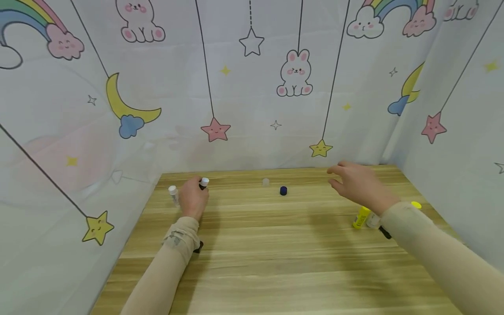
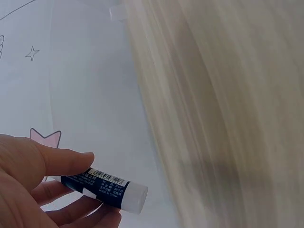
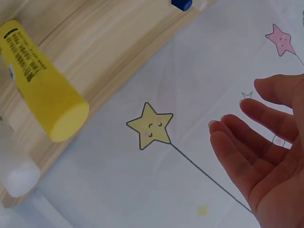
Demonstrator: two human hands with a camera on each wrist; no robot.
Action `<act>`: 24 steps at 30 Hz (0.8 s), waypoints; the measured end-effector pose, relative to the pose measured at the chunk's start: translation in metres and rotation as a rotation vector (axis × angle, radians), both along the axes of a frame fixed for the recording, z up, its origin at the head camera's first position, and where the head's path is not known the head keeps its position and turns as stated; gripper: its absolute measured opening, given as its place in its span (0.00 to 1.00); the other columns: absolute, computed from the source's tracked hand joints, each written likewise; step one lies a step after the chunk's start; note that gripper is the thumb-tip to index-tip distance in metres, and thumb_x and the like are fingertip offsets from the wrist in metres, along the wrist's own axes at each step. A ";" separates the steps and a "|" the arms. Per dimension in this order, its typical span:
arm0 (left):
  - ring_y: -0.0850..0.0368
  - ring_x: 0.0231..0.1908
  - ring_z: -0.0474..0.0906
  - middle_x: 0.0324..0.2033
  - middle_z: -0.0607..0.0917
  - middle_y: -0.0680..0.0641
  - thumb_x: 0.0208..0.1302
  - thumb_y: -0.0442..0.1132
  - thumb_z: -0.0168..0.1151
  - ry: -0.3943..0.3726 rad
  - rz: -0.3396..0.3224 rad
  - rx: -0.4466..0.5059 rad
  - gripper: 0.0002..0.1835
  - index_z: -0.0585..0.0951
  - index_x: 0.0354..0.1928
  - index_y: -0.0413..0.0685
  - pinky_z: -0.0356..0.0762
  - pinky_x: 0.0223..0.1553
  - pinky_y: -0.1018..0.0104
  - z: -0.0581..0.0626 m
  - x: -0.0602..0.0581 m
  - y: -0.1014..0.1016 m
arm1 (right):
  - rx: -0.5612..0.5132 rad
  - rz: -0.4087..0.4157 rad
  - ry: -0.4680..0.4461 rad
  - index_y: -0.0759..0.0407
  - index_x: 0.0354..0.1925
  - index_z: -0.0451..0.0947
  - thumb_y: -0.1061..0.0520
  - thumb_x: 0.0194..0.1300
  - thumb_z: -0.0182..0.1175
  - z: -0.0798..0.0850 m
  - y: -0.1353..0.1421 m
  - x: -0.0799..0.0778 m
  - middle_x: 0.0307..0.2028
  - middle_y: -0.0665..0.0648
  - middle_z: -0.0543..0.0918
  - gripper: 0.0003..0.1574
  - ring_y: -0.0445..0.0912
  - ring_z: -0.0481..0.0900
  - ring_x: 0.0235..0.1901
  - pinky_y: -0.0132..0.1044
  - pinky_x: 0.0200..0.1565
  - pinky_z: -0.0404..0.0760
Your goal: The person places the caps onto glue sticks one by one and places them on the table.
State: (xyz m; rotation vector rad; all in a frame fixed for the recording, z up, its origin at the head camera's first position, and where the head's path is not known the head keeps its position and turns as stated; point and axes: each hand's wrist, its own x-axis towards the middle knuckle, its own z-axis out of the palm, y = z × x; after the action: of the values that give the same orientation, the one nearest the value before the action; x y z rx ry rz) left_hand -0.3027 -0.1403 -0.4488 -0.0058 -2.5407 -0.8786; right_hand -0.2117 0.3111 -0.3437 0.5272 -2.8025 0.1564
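My left hand [image 1: 192,199] pinches a glue stick [image 2: 107,189] between thumb and fingers, above the left side of the table. The glue stick has a dark blue label with a barcode and a white end; its other end is hidden in the hand. Beside that hand stands a white tube [image 1: 173,195]. My right hand [image 1: 360,184] hovers over the far right of the table, fingers loosely bent and apart, holding nothing. Nearest to it are a yellow glue stick [image 1: 360,218] and a whitish translucent tube [image 1: 372,220], both standing on the wood.
Toward the back of the wooden table [image 1: 267,262] lie a dark blue cap [image 1: 283,190] and a translucent cap [image 1: 265,182]. A yellow round piece [image 1: 416,204] and a black object [image 1: 385,232] show around the right forearm. A printed curtain [image 1: 252,96] borders the table.
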 end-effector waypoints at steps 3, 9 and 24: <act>0.39 0.42 0.83 0.43 0.86 0.37 0.63 0.30 0.67 0.020 -0.015 -0.015 0.13 0.84 0.51 0.39 0.80 0.41 0.45 0.001 0.003 0.002 | -0.012 -0.001 -0.020 0.58 0.51 0.84 0.53 0.67 0.66 -0.002 -0.010 -0.005 0.42 0.57 0.82 0.17 0.46 0.78 0.28 0.42 0.29 0.80; 0.36 0.43 0.81 0.43 0.84 0.35 0.61 0.31 0.69 0.048 -0.031 -0.043 0.15 0.84 0.51 0.38 0.79 0.42 0.43 0.002 0.007 0.009 | -0.045 0.000 -0.103 0.56 0.54 0.83 0.51 0.69 0.64 -0.008 -0.032 -0.019 0.44 0.56 0.83 0.18 0.49 0.81 0.36 0.45 0.35 0.81; 0.39 0.41 0.81 0.42 0.82 0.37 0.61 0.32 0.71 0.031 -0.086 -0.109 0.19 0.85 0.55 0.41 0.81 0.41 0.44 0.005 0.022 0.021 | -0.181 -0.001 -0.233 0.57 0.54 0.84 0.52 0.69 0.64 -0.045 -0.074 -0.067 0.45 0.58 0.85 0.18 0.51 0.82 0.44 0.50 0.44 0.81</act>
State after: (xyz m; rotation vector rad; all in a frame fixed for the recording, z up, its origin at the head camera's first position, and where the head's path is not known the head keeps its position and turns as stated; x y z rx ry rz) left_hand -0.2806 -0.1192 -0.4438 -0.1623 -2.5723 -0.7644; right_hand -0.2782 0.2368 -0.3887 0.4926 -2.9715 0.4969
